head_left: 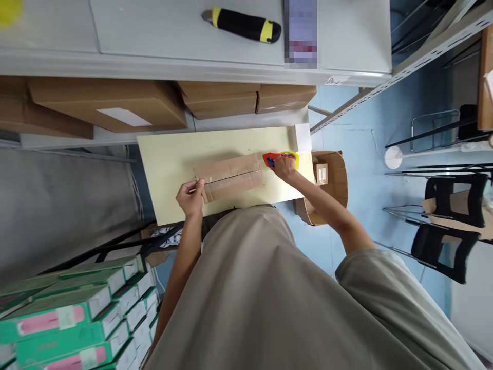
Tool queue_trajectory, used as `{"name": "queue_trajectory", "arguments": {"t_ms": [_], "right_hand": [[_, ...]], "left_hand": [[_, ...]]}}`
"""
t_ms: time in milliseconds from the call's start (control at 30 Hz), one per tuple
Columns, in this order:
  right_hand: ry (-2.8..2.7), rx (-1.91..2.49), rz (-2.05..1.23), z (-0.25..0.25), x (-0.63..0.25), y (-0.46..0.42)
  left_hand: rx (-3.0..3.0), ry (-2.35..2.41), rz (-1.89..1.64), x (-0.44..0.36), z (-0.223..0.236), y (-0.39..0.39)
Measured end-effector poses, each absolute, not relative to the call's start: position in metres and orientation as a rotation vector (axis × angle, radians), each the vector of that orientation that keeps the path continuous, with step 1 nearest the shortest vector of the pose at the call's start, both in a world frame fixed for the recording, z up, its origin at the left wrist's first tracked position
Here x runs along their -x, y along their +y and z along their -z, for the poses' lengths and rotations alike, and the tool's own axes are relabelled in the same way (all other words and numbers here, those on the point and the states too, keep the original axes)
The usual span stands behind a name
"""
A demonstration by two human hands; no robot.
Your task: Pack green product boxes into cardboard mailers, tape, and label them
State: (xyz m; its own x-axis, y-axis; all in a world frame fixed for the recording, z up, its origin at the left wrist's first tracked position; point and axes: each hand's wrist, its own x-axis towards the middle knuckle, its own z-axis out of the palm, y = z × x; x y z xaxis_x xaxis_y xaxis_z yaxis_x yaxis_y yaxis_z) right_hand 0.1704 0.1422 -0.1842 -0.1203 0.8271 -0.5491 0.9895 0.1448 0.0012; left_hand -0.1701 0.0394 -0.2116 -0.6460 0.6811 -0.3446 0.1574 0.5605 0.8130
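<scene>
A flat brown cardboard box (234, 169) lies on the pale yellow board (169, 154), a dark seam running along its upper face. My left hand (191, 197) pinches the left end of this box between thumb and fingers. At the other end, my right hand (284, 167) is wrapped round a red tape dispenser (269, 156), whose yellow roll shows beyond the fingers. The dispenser sits just off the box's right edge. Whether a strip of tape runs between them I cannot tell.
A small white box (302, 137) stands at the board's back right corner. An open carton (335, 180) is on the floor to the right. A utility knife (244, 24) lies on the shelf above closed cartons (115, 103). Green boxes (65, 318) are stacked lower left.
</scene>
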Motion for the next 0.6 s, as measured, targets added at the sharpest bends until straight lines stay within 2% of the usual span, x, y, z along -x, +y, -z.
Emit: {"name": "queue_trajectory", "arguments": {"t_ms": [267, 467, 600], "right_hand": [[1.884, -2.041, 0.599, 0.222, -0.167, 0.089], [1.897, -2.25, 0.568, 0.193, -0.155, 0.073], [2.102, -2.348, 0.805, 0.174, -0.116, 0.069]], "left_hand": [[-0.656, 2.102, -1.068, 0.169, 0.209, 0.045], [-0.867, 2.152, -0.863, 0.164, 0.202, 0.03], [-1.021, 2.173, -0.672, 0.138, 0.192, 0.026]]}}
